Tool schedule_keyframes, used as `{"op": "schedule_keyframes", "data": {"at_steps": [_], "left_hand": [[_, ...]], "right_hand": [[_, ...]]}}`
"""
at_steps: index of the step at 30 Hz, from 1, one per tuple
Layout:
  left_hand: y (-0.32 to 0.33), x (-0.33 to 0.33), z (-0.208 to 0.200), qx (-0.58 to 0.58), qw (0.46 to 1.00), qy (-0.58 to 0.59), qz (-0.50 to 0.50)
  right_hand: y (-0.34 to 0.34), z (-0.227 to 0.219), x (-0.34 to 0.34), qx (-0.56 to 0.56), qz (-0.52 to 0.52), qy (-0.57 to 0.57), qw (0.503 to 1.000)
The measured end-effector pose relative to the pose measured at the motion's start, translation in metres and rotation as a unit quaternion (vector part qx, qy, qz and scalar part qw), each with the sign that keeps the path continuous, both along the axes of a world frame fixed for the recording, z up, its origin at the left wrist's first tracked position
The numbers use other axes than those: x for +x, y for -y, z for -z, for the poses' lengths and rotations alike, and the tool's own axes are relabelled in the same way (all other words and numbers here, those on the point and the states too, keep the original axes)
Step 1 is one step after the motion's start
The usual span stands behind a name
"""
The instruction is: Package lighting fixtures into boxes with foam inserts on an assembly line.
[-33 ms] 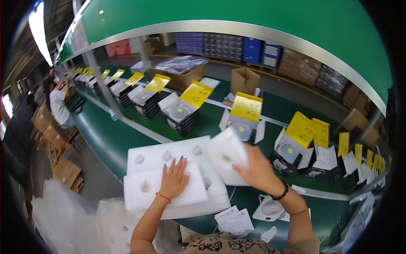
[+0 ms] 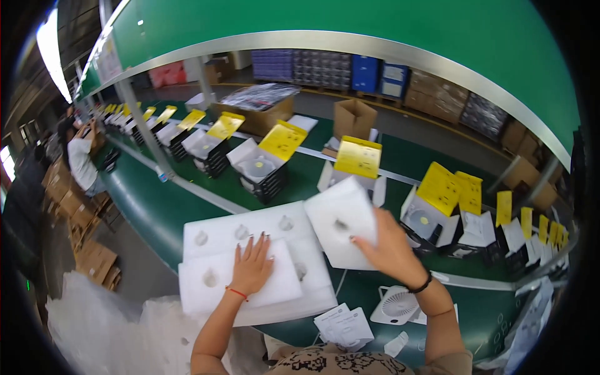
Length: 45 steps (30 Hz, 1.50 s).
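Observation:
My left hand (image 2: 252, 269) lies flat, fingers spread, on a white foam piece (image 2: 194, 294) with a round hole in it. That piece rests on a larger white foam sheet (image 2: 200, 226) with several round holes, at the near edge of the bench. In my right hand (image 2: 395, 250) is a smaller white foam block (image 2: 337, 209) with a hole near its middle, gripped by its right edge with the thumb on its face. It is raised and tilted just right of the sheet, in front of an open box with a yellow flap (image 2: 358, 156).
Open black boxes with yellow flaps, such as one (image 2: 259, 172), line the green bench (image 2: 147, 206). A white fan (image 2: 398, 305) and white leaflets (image 2: 345, 326) lie near me. Clear plastic wrapping (image 2: 106, 325) hangs at lower left. A person (image 2: 81, 153) works far left. An empty carton (image 2: 353, 119) stands behind.
The foam block in my right hand has risen slightly and turned, so that its face and hole show more fully. My left hand stays flat on the foam piece. The whole view has shifted slightly.

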<state>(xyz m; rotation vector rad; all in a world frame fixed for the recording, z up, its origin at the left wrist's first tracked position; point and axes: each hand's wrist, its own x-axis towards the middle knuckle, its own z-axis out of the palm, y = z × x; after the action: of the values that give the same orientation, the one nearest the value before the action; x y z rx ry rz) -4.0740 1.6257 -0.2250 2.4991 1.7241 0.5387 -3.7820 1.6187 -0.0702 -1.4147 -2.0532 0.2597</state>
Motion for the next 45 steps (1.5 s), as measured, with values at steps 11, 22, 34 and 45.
{"op": "schedule_keyframes", "data": {"at_steps": [11,22,34,45], "left_hand": [[-0.057,0.11,-0.076,-0.371,0.649,0.603,0.28],[-0.11,0.128,0.006,-0.499,0.5,0.692,0.15],[-0.148,0.093,0.063,-0.548,0.481,0.672,0.132],[-0.193,0.081,0.085,-0.666,0.542,0.512,0.029]], "right_hand": [[-0.018,0.034,0.091,-0.16,-0.054,-0.096,0.981],[-0.046,0.014,0.239,0.041,0.295,-0.006,0.955],[-0.094,0.173,0.219,-0.053,0.403,0.244,0.88],[-0.039,0.146,0.249,-0.087,0.303,0.027,0.949]]}}
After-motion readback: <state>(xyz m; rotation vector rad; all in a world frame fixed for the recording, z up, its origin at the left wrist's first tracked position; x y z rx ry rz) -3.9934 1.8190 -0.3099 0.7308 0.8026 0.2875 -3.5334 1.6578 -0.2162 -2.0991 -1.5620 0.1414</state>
